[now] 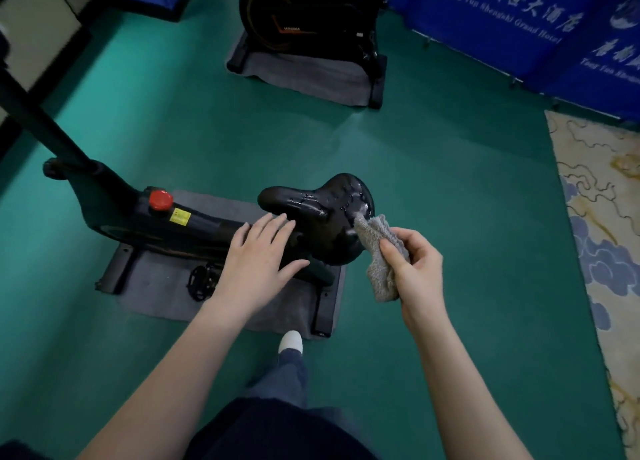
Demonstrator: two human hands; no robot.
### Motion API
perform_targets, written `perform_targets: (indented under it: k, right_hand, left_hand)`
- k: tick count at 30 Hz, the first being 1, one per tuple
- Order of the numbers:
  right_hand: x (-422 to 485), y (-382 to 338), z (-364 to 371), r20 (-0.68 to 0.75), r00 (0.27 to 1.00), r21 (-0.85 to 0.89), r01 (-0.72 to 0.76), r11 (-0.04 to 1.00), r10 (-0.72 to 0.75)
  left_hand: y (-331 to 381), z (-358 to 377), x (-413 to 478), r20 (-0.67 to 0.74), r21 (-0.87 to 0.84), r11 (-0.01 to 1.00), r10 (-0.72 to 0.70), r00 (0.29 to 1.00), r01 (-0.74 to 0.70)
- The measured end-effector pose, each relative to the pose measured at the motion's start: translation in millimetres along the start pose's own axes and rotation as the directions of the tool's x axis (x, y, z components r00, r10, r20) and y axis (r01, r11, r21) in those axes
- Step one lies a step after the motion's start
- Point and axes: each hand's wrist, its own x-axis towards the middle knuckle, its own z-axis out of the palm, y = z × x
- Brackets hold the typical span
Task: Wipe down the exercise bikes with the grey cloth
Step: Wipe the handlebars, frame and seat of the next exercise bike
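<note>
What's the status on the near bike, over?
Left hand open, fingers spread beside the saddle nose. Right hand grips grey cloth, its tip on the saddle's wide end. Second bike beyond, not in the way.

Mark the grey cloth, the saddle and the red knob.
grey cloth (pixel 373 240), head view, bunched upper part.
saddle (pixel 322 200), head view, glossy top centre.
red knob (pixel 160 199), head view, top face.
</note>
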Motion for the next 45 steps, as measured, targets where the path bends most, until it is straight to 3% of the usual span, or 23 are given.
perform_targets:
  k: [10,17,20,24,31,33,36,45]
  right_hand:
    - [82.8,0.0,3.3,0.165,0.986,-0.118,0.033,0.992,-0.013]
    - [175.4,-2.0,7.4,0.416,0.900,-0.231,0.243,0.942,-0.131]
    - [216.4,-1.5,13.7,0.585,0.797,-0.231,0.346,0.910,-0.154]
    - [254.8,-0.1,24.4,0.782,0.594,-0.175,0.501,0.848,-0.189]
    - [285.0,-6.4,71.8,0.949,0.244,-0.027,0.693,0.721,-0.199]
    - [282.6,-8.5,98.6,0.965,0.153,0.034,0.731,0.681,-0.212]
    - [271.9,-3.3,139.4,0.982,0.072,0.064,0.745,0.664,-0.176]
    - [255.3,20.4,161.0,0.960,-0.205,0.274,0.830,0.486,-0.189]
  left_hand:
    - [8.3,20.1,15.7,0.032,-0.070,0.964,-0.255,0.967,0.256]
    - [37.8,33.0,28.7,0.061,-0.060,0.850,-0.520,0.852,0.523]
    - [69.7,42.2,45.5,0.051,-0.068,0.770,-0.633,0.773,0.635]
    - [116.6,55.9,68.5,0.036,-0.145,0.621,-0.775,0.631,0.770]
    - [167.7,73.8,93.3,0.074,-0.246,0.396,-0.902,0.425,0.885]
    - [173.4,79.1,97.7,0.084,-0.251,0.367,-0.914,0.397,0.896]
    - [176.2,87.2,98.2,0.093,-0.305,0.325,-0.925,0.368,0.895]
    - [183.7,121.7,97.7,0.090,-0.447,0.331,-0.908,0.410,0.831]
